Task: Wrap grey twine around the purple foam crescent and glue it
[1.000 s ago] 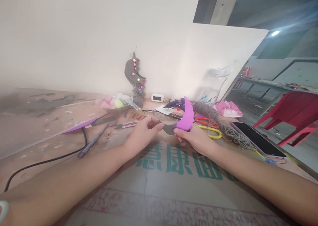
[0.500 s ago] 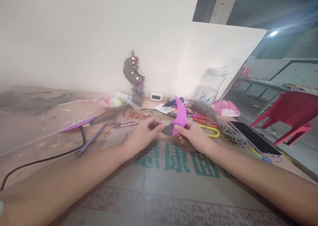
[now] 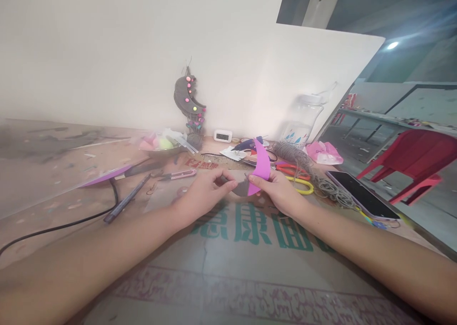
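A purple crescent-shaped piece (image 3: 263, 162), which looks like foam, is held up between both hands over the cardboard. Its lower left end is covered in grey (image 3: 243, 188), perhaps wrapped yarn. My left hand (image 3: 209, 189) pinches the tip of that grey end between thumb and fingers. With its thumb across the front near the border of grey and purple, my right hand (image 3: 280, 189) grips the crescent; its other fingers are mostly hidden behind. Just beyond the right hand lie scissors with yellow and red handles (image 3: 304, 187).
Printed cardboard (image 3: 221, 272) covers the near table. A pen (image 3: 126, 199), thread snips (image 3: 178, 174) and black cable lie left. Behind are a decorated grey moon (image 3: 183, 94), small clock (image 3: 223, 136) and glue gun (image 3: 246, 145). Grey yarn (image 3: 332, 192), a phone (image 3: 362, 195) and bottle (image 3: 302, 120) stand right.
My right thumb has shifted slightly up on the crescent, and the right fingertips below it no longer show. The left hand keeps its pinch. The whole view has moved a little.
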### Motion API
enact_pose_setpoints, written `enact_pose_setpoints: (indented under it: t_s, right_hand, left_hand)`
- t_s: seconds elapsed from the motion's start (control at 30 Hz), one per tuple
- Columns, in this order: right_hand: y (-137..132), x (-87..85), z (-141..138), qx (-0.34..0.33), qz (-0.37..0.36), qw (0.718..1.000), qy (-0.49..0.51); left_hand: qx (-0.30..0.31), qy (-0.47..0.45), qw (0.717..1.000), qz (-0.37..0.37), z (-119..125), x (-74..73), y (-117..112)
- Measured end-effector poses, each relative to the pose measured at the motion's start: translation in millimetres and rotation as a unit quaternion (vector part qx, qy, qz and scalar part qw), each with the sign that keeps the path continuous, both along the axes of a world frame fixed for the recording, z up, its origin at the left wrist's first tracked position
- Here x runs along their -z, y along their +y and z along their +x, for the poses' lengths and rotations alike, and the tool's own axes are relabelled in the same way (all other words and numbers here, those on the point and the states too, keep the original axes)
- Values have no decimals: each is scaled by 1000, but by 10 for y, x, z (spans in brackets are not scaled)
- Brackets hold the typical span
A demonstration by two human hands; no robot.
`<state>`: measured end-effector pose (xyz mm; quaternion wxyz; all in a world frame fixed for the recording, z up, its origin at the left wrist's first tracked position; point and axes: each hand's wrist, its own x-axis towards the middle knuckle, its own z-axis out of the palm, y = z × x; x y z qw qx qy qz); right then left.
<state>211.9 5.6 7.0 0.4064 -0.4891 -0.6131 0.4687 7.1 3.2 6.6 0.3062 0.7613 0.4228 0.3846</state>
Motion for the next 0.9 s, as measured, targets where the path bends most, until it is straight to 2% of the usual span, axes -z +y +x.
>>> enact_pose_setpoints:
  t_s: [0.2,0.33,0.53,0.67,0.77,0.9]
  right_hand:
    - [0,9,0,8,12,1000,-14]
    - [21,19,-5,-6,31,999,8]
    - [4,-37,-32,-6,43,999,-16]
    - [-11,-62,-27,-1,21,1000,-19]
    - [-28,-68,-17,13,0,999,-30]
    - [-22,-59,-3,25,62,996,-55]
  left_hand:
    - [-4,11,1000,-9,1,-15,-20]
    - [-5,-20,1000,-17,-10,16,16]
    - [-20,-35,999,1,-18,35,36]
    - [6,-19,1000,13,-6,9,-10]
    - [2,-17,1000,8,1,17,-14]
    - [-14,-27,999,-18,-4,43,26]
